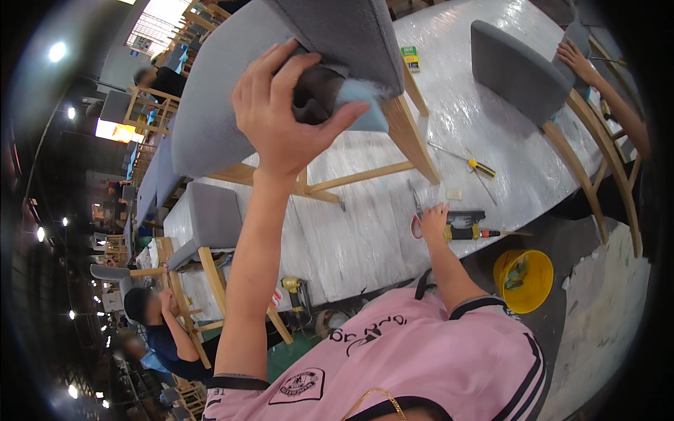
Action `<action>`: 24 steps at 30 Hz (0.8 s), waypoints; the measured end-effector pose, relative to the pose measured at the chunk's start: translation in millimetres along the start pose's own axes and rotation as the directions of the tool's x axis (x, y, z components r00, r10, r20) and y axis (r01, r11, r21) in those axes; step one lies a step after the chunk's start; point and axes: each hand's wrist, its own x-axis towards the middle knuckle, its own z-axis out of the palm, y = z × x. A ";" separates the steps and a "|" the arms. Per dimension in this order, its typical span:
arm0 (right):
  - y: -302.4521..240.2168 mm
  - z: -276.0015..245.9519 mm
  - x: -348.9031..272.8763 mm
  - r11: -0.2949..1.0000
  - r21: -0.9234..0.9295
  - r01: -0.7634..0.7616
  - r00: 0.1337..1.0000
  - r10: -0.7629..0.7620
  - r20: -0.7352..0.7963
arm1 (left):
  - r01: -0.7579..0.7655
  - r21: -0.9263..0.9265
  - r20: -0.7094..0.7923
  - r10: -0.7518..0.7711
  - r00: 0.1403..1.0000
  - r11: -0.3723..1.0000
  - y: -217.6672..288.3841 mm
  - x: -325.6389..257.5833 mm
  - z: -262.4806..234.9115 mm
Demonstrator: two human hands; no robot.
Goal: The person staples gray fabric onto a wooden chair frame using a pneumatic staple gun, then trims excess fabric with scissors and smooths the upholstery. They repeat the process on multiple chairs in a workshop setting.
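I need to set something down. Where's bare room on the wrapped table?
Free: left of the scissors beside the right hand, below the near chair's rail; and between the yellow-handled screwdriver and the gray chair at right. Crowded: around that hand, where a power tool also lies.

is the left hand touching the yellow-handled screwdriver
No, the left hand is at the grey chair, apart from the yellow-handled screwdriver.

Pink shirt (456,368): dark lettering (386,327), crest (298,386) | green-yellow packet (410,59): small print
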 end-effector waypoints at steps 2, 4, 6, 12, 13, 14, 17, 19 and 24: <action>-3.0 -2.3 5.5 1.000 -0.022 -0.017 0.999 0.018 0.029 | -0.040 0.100 -0.042 0.044 0.998 0.994 -5.3 -0.5 6.3; -11.6 -13.3 -4.1 0.999 -0.039 0.014 1.000 -0.013 0.015 | -0.025 0.176 -0.037 0.031 0.999 0.984 -5.0 -6.9 2.9; -10.8 4.5 -3.6 0.998 -0.059 -0.009 1.000 0.008 -0.028 | -0.027 0.157 -0.061 0.037 0.997 0.987 -2.8 -4.1 7.8; -12.7 20.5 -4.7 0.997 -0.003 -0.072 0.995 0.072 0.069 | -0.044 0.149 -0.058 0.053 0.997 0.988 0.3 -0.2 6.7; -12.4 17.4 -7.8 0.996 0.040 -0.080 0.994 0.076 0.082 | -0.049 0.142 -0.059 0.057 0.997 0.989 0.5 0.0 6.4; -10.8 13.6 -8.7 0.992 0.085 -0.091 0.992 0.083 0.095 | -0.062 0.139 -0.071 0.072 0.995 0.988 -0.5 3.3 7.6; -22.3 -42.2 -38.2 0.883 0.467 -0.042 0.996 0.000 0.090 | -0.036 0.148 -0.070 0.047 0.996 0.988 -11.0 -11.6 1.0; -19.7 -48.9 -53.1 0.602 0.798 -0.029 0.995 -0.054 0.078 | -0.016 0.134 -0.083 0.028 0.996 0.991 -7.8 -7.3 0.6; -28.5 -85.3 -130.6 -0.299 0.927 -0.225 0.957 -0.249 0.151 | 0.204 -0.057 0.310 -0.177 0.934 0.977 6.6 28.3 -39.0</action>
